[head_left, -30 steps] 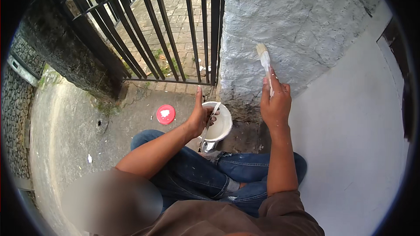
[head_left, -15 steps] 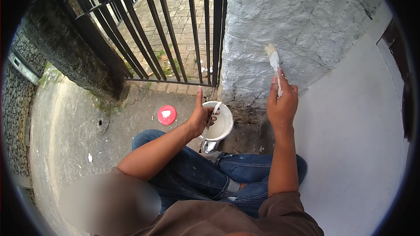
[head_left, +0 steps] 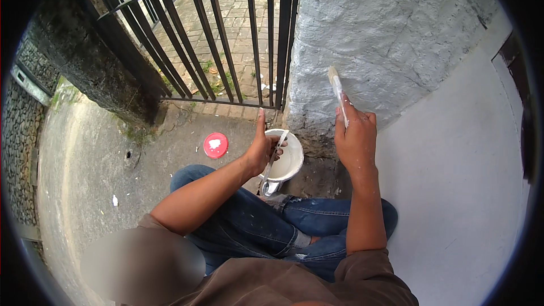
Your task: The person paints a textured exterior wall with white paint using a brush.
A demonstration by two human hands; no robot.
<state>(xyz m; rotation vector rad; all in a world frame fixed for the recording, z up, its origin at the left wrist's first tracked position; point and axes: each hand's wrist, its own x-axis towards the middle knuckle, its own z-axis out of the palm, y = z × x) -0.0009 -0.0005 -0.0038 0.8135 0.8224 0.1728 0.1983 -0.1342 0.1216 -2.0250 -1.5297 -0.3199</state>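
Head view, with the bucket (head_left: 298, 154) as the clock's centre: it stands open on the ground (head_left: 153, 178), holding off-white paint (head_left: 280, 167) whose surface lies below the rim. White paint coats the rim and the inner wall.

The left hand (head_left: 260, 150) comes in from eight o'clock, its fingers hooked round a pale strip (head_left: 268, 174) that slants across the bucket's left side, thumb pointing up to twelve. Whether the strip is the bucket's handle, I cannot tell.

The right hand (head_left: 357, 139), at two o'clock, is closed round the brush (head_left: 338, 86), index finger along its handle. The brush lies towards one o'clock, bristles at the rough white wall (head_left: 391, 34); contact is unclear.

Near nine o'clock lies a red lid (head_left: 216, 154), a white patch on it. The dark gate (head_left: 253, 28) is at eleven, the jeans (head_left: 243, 218) at seven.
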